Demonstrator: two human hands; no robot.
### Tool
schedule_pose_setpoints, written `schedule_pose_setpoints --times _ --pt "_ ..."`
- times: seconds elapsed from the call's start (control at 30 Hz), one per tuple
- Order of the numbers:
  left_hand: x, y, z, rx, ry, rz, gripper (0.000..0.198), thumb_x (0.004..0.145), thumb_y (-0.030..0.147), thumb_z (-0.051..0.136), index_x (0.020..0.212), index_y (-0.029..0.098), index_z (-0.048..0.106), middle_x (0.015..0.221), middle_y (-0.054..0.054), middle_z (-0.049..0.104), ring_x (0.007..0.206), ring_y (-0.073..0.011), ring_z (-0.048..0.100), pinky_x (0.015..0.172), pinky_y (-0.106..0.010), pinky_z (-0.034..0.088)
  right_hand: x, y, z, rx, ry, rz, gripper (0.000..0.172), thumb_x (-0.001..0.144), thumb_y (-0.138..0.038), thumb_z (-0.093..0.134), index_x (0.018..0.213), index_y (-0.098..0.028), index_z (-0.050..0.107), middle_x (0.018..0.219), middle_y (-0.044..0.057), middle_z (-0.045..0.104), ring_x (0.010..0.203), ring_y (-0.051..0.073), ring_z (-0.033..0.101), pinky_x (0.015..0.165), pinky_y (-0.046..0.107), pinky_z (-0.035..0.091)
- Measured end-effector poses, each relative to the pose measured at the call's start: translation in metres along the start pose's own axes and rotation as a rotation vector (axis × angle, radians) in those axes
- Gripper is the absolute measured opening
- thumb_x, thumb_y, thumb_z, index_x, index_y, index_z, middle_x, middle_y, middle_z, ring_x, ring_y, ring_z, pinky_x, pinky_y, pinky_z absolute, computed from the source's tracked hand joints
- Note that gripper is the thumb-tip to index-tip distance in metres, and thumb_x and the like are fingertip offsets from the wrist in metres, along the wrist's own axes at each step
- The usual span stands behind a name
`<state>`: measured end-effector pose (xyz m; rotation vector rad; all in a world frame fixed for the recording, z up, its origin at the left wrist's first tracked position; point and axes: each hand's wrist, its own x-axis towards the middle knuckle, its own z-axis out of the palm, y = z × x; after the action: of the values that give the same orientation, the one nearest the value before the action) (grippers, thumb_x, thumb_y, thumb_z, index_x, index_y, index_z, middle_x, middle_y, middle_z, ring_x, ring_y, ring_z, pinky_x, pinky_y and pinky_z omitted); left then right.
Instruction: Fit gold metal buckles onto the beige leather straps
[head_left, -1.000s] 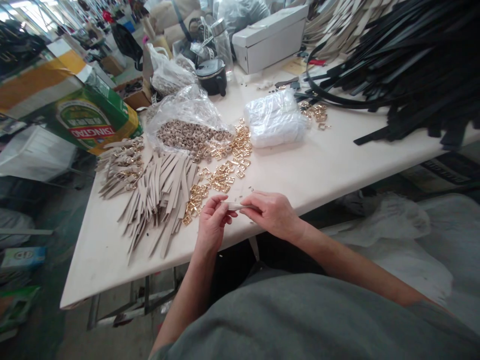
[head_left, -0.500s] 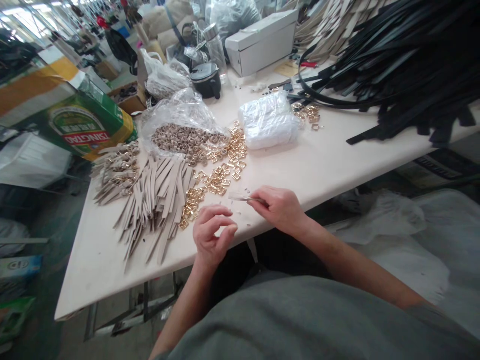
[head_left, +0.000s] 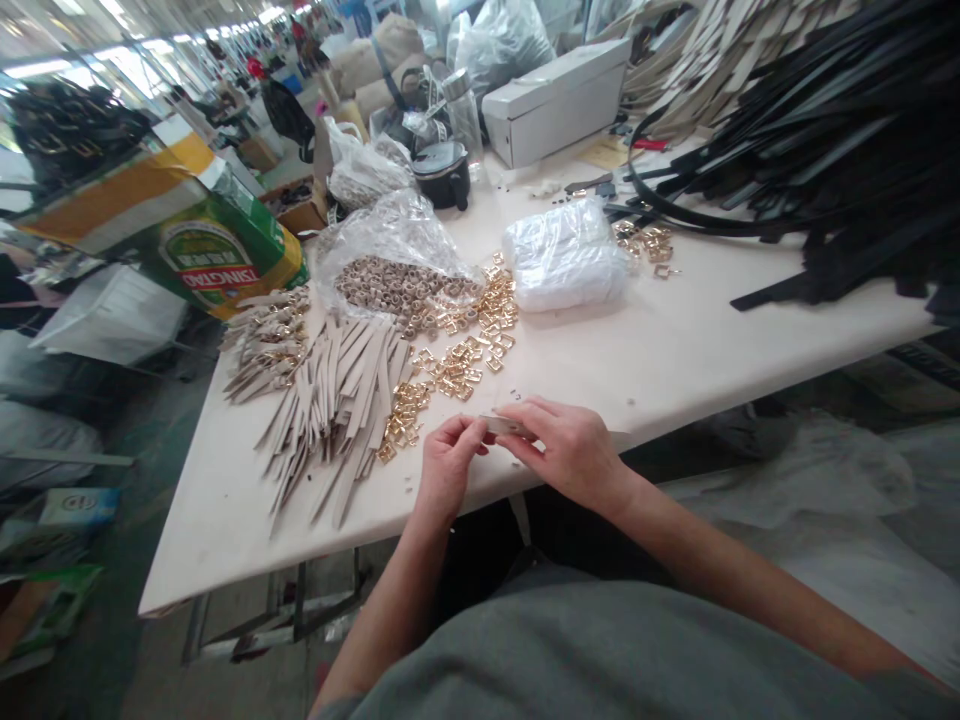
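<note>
Just above the table's near edge, my right hand [head_left: 574, 450] pinches a short beige strap [head_left: 504, 426], mostly covered by the fingers. My left hand [head_left: 450, 465] is closed at the strap's left end, thumb against fingers. Whether a buckle is on that end is hidden. Gold buckles [head_left: 405, 415] lie in a loose trail beyond my left hand. Left of them is a fanned heap of beige straps [head_left: 330, 400], and behind it a pile of straps with gold buckles [head_left: 270, 345]. Small beige loops [head_left: 375, 285] spill from a clear plastic bag [head_left: 397, 230].
A plastic-wrapped white bundle [head_left: 566, 258] sits mid-table. Behind stand a black lidded cup [head_left: 442, 178], a glass bottle [head_left: 463, 110] and a white box [head_left: 555, 105]. Black straps [head_left: 825, 150] heap over the right side. A green carton [head_left: 217, 250] stands beyond the table's left end.
My left hand has closed from an open curl and moved right to the strap in my right hand. The hands are now together. The whole view has shifted slightly.
</note>
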<state>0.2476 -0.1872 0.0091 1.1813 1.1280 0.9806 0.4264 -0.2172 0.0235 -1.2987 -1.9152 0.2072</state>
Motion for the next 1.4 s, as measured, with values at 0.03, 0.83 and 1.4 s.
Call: schedule_pose_setpoints --times 0.03,0.83,1.4 --pt "-0.001 0.0 0.001 0.004 -0.007 0.004 0.028 0.083 0.044 0.069 0.072 0.018 0.07 0.07 -0.001 0.068 0.066 -0.0127 0.058 0.066 -0.025 0.048 0.0 0.0 0.002 0.013 -0.003 0.0 0.014 0.096 -0.031 0.062 0.102 -0.02 0.068 0.09 0.005 0.075 0.078 0.017 0.068 0.07 0.026 0.046" --pt "0.159 0.053 -0.07 1.212 0.003 0.398 0.013 0.083 0.022 0.066 0.089 0.019 0.077 0.093 -0.008 0.072 0.081 -0.0212 0.063 0.078 -0.034 0.045 -0.004 0.067 0.002 -0.105 -0.01 0.15 0.021 0.096 -0.029 0.056 0.079 -0.022 0.066 0.076 0.002 0.071 0.065 0.017 0.064 0.061 0.028 0.04" --pt "0.092 0.036 -0.03 -0.193 -0.013 -0.092 0.035 0.061 0.039 0.085 0.083 0.019 0.066 0.08 -0.002 0.072 0.069 -0.0119 0.068 0.063 -0.021 0.054 0.005 0.044 -0.003 0.201 0.071 0.282 0.021 0.093 -0.034 0.062 0.082 -0.019 0.07 0.075 0.003 0.07 0.068 0.016 0.062 0.064 0.027 0.043"
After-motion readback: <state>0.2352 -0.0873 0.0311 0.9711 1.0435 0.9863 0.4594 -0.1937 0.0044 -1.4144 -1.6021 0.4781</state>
